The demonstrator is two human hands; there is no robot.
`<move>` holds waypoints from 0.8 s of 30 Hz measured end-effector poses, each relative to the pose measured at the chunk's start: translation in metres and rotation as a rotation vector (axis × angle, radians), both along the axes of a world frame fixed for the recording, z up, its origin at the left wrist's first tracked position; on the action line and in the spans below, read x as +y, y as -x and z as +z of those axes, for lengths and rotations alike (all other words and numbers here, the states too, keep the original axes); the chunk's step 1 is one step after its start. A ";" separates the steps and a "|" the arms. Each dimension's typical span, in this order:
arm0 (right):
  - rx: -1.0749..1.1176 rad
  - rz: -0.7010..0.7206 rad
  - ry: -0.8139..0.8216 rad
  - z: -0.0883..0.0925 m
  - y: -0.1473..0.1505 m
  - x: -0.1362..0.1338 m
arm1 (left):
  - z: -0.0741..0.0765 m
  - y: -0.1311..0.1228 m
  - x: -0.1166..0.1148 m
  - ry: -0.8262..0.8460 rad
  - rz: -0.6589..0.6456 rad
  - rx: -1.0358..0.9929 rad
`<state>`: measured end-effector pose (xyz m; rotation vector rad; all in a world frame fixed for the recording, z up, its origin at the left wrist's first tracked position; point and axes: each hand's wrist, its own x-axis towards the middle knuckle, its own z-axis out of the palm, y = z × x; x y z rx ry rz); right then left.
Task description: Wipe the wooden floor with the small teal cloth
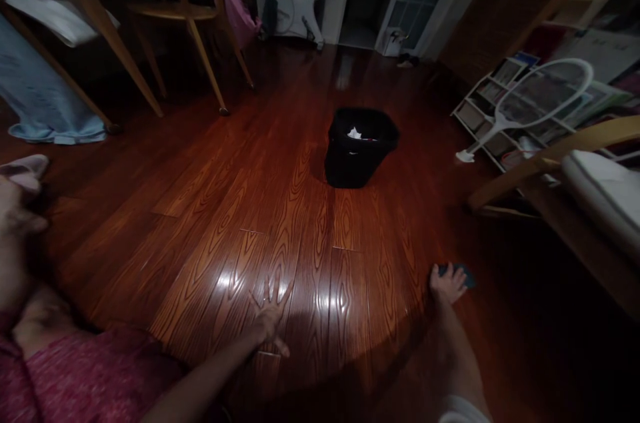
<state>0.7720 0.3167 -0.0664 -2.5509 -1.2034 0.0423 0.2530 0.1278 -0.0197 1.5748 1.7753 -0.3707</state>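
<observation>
My left hand (pixel 269 317) is palm down over the wooden floor (pixel 225 209), its fingers spread wide with nothing in them. It appears to rest on the boards, near bright reflections. To the right, my right hand (pixel 449 284) presses down on a small dark blue-green cloth (pixel 466 274), fingers over it. Much of the cloth is hidden under that hand, and its exact kind is hard to make out in the dim light. Ahead, between the two hands, a black waste bin (pixel 353 159) stands upright with some white paper (pixel 355 133) inside.
Pink patterned clothing (pixel 95 376) and bare limbs fill the lower left, beside a pale slipper (pixel 30 169). Wooden chairs (pixel 195 56) and an exercise bike (pixel 297 6) stand behind. On the right are a white electric fly swatter (pixel 545 93), a shelf (pixel 483 113) and a cushioned chair (pixel 607 186).
</observation>
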 end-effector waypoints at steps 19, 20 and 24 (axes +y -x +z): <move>-0.123 0.748 0.004 0.002 0.252 -0.043 | -0.016 0.001 0.008 -0.091 -0.123 0.166; -0.120 0.804 -0.011 0.002 0.272 -0.050 | -0.017 0.003 0.008 -0.094 -0.140 0.136; -0.109 0.922 -0.067 0.004 0.316 -0.066 | -0.013 0.010 0.005 -0.131 -0.161 0.042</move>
